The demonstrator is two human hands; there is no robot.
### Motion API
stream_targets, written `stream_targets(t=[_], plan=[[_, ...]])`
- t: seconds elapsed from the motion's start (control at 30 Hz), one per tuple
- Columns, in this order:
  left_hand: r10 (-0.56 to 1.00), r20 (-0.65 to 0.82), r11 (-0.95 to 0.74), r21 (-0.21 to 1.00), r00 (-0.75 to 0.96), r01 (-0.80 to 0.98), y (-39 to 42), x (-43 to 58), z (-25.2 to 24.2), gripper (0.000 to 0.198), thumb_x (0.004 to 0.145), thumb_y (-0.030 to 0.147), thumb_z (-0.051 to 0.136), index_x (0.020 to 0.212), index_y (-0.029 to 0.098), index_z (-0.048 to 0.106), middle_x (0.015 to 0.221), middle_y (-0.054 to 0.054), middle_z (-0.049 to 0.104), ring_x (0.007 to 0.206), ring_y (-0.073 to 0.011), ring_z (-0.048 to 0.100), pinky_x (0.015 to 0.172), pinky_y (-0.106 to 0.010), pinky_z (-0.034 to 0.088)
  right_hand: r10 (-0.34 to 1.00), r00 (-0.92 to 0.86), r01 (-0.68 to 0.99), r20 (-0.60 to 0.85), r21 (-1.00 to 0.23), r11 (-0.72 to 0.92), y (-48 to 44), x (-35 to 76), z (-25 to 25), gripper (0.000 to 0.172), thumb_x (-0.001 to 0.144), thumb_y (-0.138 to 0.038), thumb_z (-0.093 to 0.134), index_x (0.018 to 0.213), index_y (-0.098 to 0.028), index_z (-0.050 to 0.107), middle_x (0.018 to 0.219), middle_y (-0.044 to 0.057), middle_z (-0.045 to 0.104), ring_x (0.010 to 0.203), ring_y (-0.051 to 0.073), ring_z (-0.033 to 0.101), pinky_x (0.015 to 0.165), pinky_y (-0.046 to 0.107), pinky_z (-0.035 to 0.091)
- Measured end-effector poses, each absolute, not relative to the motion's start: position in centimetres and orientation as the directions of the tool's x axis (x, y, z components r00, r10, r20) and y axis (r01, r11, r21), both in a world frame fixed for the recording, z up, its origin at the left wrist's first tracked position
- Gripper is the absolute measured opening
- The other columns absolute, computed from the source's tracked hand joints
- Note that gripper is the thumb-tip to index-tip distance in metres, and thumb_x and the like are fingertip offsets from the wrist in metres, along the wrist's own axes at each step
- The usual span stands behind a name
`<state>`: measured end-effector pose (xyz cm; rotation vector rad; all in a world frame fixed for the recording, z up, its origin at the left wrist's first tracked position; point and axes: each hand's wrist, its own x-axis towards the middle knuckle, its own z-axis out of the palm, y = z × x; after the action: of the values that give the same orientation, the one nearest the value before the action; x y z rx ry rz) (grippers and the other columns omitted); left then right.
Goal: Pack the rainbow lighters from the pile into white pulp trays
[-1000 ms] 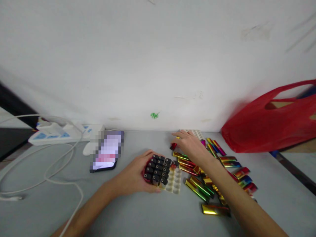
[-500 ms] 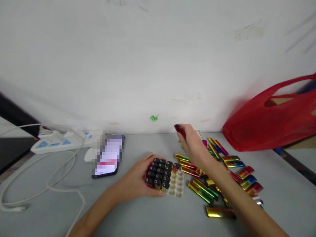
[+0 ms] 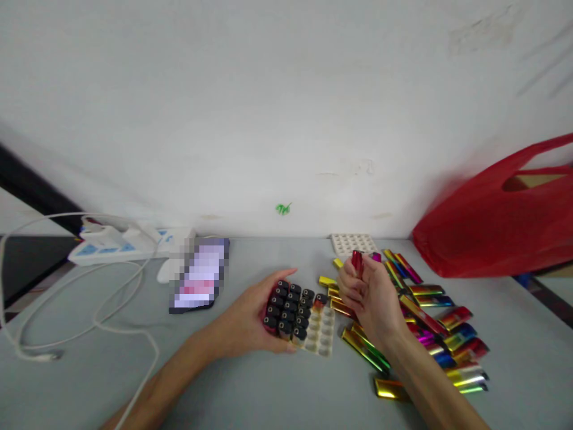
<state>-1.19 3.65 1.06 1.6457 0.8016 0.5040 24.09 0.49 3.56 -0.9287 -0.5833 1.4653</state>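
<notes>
My left hand [image 3: 250, 316] is curved around the left side of a block of lighters [image 3: 287, 310], thumb at the near side and fingers at the far side. These lighters stand upright in a pale plastic tray [image 3: 325, 333], black ends up. The tray's right columns show bare sockets. Over the loose pile, my right hand [image 3: 373, 292] is closed around a red metallic lighter [image 3: 357, 263], its upper end showing above the fingers. Shiny multicoloured lighters [image 3: 456, 337] lie scattered under and around my right forearm, which hides some of them.
A second pale socketed tray [image 3: 353, 243] lies by the wall. At the right stands a red bag [image 3: 496, 221]. To the left are a phone [image 3: 201, 275], a white power strip [image 3: 134, 243] and a looping white cable [image 3: 147, 337].
My right hand has moved right and down, turning so that the red lighter points up. The far tray is now more visible. My left hand stays around the lighters in the tray.
</notes>
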Motion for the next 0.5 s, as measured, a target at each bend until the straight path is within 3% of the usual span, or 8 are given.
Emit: stream_targets(t=[0.23,0.5], plan=[[0.729,-0.15,0.029,0.981,0.668,0.19,3.2,-0.9,1.7,0.118,0.068,0.022,0.1,0.166,0.032,0.036,0.138,-0.01,0.069,0.123,-0.0337,0.073,0.103,-0.048,0.061,0.975,-0.112,-0.591,-0.19,-0.777,-0.219,-0.2,23.2,3.8,0.067,0.092,-0.072,0.069,0.059,-0.025,0.035,0.054,-0.012,0.017,0.048,0.008,0.007,0.042,0.024,0.009],[0.74,-0.153,0.018,0.978,0.655,0.208,3.2,-1.0,1.7,0.117,0.066,0.024,0.101,0.165,0.034,0.039,0.136,-0.009,0.068,0.118,-0.0326,0.074,0.096,-0.045,0.064,0.958,-0.166,-0.588,-0.232,-0.757,-0.285,-0.3,22.7,3.0,0.055,0.092,-0.058,0.062,0.056,-0.027,0.033,0.05,-0.013,0.016,0.043,0.008,0.008,0.04,0.025,0.008]])
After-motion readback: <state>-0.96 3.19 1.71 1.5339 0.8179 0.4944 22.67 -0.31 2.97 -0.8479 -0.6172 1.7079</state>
